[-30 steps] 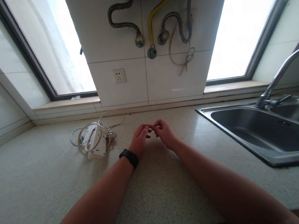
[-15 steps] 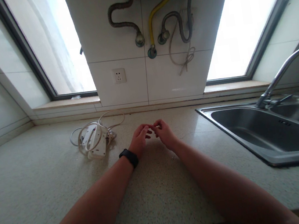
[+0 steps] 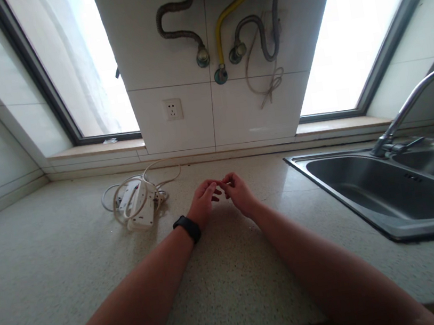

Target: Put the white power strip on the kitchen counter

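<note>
"Taking the head view, how were the hands?"
"Left hand (image 3: 203,197) and right hand (image 3: 239,191) met at the fingertips, perhaps for steadiness; whether they pinched anything, I couldn't tell."
"Where was the power strip (image 3: 147,211)?"
"It lay left of them on the counter (image 3: 226,285), cord (image 3: 114,209) looped over it, probably for compactness."

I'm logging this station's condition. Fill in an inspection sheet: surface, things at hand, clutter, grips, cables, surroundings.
Surface: pale speckled countertop.
Things at hand: white power strip nearest the left grip; anything held, cannot tell.
Clutter: small clear item on the left windowsill, unidentifiable.
Grips: left grip and right grip appear to touch each other.
Cables: looped cord over the power strip; thin cord hanging on the wall.
Surroundings: steel sink at right, wall socket, yellow hose.
</note>
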Demonstrator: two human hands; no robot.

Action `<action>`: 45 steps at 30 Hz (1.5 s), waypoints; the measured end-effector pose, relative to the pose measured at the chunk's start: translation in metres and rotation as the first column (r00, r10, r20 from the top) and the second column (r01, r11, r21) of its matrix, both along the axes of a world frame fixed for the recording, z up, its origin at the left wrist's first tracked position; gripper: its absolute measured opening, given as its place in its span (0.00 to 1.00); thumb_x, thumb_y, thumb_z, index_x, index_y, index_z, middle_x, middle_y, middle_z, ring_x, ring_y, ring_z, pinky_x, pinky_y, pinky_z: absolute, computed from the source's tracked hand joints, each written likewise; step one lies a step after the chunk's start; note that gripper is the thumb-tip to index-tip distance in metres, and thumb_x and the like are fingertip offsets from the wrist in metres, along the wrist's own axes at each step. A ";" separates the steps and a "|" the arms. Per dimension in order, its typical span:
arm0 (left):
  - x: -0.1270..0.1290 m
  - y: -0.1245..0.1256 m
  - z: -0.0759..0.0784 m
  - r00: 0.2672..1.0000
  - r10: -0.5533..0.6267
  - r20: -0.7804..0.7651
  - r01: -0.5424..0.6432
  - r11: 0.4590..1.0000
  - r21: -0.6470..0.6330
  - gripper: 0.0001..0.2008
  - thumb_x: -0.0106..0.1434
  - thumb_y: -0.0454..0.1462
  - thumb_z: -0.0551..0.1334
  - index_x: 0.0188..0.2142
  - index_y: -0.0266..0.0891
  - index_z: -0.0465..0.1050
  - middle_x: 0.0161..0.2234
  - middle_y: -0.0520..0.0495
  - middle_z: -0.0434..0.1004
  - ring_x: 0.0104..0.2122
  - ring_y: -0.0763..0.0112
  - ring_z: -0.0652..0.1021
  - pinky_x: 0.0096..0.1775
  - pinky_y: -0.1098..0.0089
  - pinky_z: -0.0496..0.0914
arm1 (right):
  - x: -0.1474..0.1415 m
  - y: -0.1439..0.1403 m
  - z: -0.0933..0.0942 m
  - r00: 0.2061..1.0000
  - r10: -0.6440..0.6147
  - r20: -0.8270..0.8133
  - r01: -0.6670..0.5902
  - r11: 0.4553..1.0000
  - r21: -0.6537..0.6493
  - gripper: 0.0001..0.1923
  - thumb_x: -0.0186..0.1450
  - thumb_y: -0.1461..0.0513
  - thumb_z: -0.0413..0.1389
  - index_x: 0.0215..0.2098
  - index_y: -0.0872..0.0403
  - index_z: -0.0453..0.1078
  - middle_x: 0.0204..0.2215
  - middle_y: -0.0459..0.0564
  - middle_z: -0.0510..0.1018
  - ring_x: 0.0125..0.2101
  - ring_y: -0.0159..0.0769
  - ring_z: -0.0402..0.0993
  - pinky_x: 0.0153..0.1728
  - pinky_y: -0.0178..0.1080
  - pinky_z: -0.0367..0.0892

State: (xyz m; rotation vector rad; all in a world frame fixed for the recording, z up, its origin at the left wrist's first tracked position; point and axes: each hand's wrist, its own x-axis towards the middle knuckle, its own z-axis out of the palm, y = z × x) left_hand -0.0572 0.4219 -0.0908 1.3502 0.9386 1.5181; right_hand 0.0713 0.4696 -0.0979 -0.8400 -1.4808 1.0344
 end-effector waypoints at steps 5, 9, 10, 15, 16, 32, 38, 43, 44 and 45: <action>0.001 -0.002 0.002 1.000 -0.015 -0.014 0.015 1.000 0.009 0.12 0.64 0.42 0.56 0.40 0.38 0.72 0.41 0.43 0.75 0.35 0.71 0.74 0.32 0.72 0.68 | 0.001 0.004 -0.003 0.999 -0.048 0.024 0.047 0.999 0.020 0.15 0.57 0.52 0.60 0.31 0.50 0.60 0.21 0.39 0.65 0.19 0.29 0.62 0.20 0.33 0.57; 0.002 -0.003 0.003 1.000 -0.015 -0.021 0.016 1.000 0.012 0.13 0.64 0.43 0.56 0.41 0.38 0.73 0.43 0.43 0.75 0.35 0.70 0.74 0.32 0.72 0.68 | 0.001 0.007 -0.006 0.997 -0.076 0.035 0.074 0.996 0.047 0.15 0.57 0.52 0.59 0.31 0.50 0.60 0.22 0.41 0.66 0.20 0.30 0.62 0.21 0.34 0.58; 0.002 -0.003 0.003 1.000 -0.016 -0.021 0.017 1.000 0.013 0.13 0.64 0.43 0.56 0.41 0.38 0.73 0.43 0.42 0.75 0.35 0.71 0.74 0.31 0.72 0.68 | 0.000 0.007 -0.006 0.996 -0.083 0.037 0.081 0.995 0.056 0.15 0.57 0.51 0.60 0.31 0.50 0.61 0.23 0.41 0.67 0.20 0.30 0.62 0.21 0.34 0.58; 0.002 -0.003 0.001 1.000 -0.021 -0.019 0.021 1.000 0.018 0.12 0.64 0.42 0.56 0.40 0.38 0.72 0.45 0.42 0.75 0.36 0.71 0.73 0.31 0.72 0.68 | 0.000 0.008 -0.006 0.991 -0.122 0.047 0.117 0.989 0.090 0.15 0.58 0.51 0.59 0.29 0.50 0.60 0.24 0.43 0.68 0.22 0.31 0.63 0.22 0.35 0.59; 0.001 -0.002 0.001 1.000 -0.024 -0.020 0.024 1.000 0.019 0.12 0.65 0.42 0.56 0.40 0.38 0.72 0.46 0.42 0.75 0.36 0.71 0.73 0.31 0.72 0.68 | 0.000 0.009 -0.006 0.991 -0.125 0.044 0.120 0.989 0.090 0.14 0.58 0.52 0.59 0.29 0.50 0.60 0.24 0.43 0.68 0.22 0.31 0.63 0.22 0.35 0.59; 0.000 0.000 -0.002 0.999 -0.012 -0.044 0.012 1.000 0.014 0.12 0.64 0.43 0.56 0.41 0.38 0.72 0.43 0.42 0.74 0.35 0.71 0.73 0.30 0.73 0.68 | 0.002 0.011 -0.010 0.998 -0.064 0.022 0.063 0.998 0.020 0.12 0.58 0.54 0.58 0.33 0.52 0.64 0.28 0.44 0.71 0.24 0.31 0.66 0.21 0.34 0.62; -0.001 0.001 -0.003 0.999 -0.021 -0.033 0.022 0.999 0.024 0.12 0.65 0.42 0.56 0.41 0.38 0.72 0.46 0.42 0.74 0.35 0.71 0.73 0.30 0.73 0.68 | 0.002 0.010 -0.009 0.999 -0.048 0.004 0.048 0.999 0.027 0.12 0.57 0.54 0.58 0.33 0.52 0.64 0.28 0.43 0.70 0.23 0.30 0.65 0.20 0.34 0.61; 0.000 -0.001 -0.001 0.999 -0.010 -0.040 0.011 1.000 0.020 0.12 0.64 0.42 0.56 0.41 0.38 0.73 0.44 0.42 0.74 0.36 0.71 0.73 0.30 0.73 0.68 | 0.001 0.010 -0.010 0.999 -0.033 0.001 0.033 0.999 0.016 0.13 0.58 0.53 0.58 0.33 0.52 0.63 0.28 0.44 0.70 0.23 0.30 0.65 0.20 0.34 0.61; 0.000 -0.001 -0.001 0.999 -0.009 -0.040 0.009 1.000 0.017 0.13 0.64 0.42 0.56 0.41 0.38 0.73 0.44 0.42 0.74 0.36 0.70 0.73 0.30 0.73 0.68 | 0.001 0.010 -0.010 1.000 -0.028 -0.003 0.028 1.000 0.012 0.13 0.58 0.53 0.58 0.33 0.52 0.63 0.29 0.44 0.70 0.24 0.30 0.65 0.20 0.34 0.61; 0.000 -0.001 -0.001 0.999 -0.008 -0.039 0.009 1.000 0.014 0.12 0.64 0.42 0.56 0.41 0.38 0.73 0.43 0.42 0.74 0.35 0.71 0.73 0.29 0.73 0.68 | 0.001 0.010 -0.010 1.000 -0.025 -0.005 0.025 1.000 0.008 0.13 0.58 0.53 0.58 0.33 0.52 0.63 0.29 0.44 0.70 0.24 0.30 0.66 0.21 0.34 0.61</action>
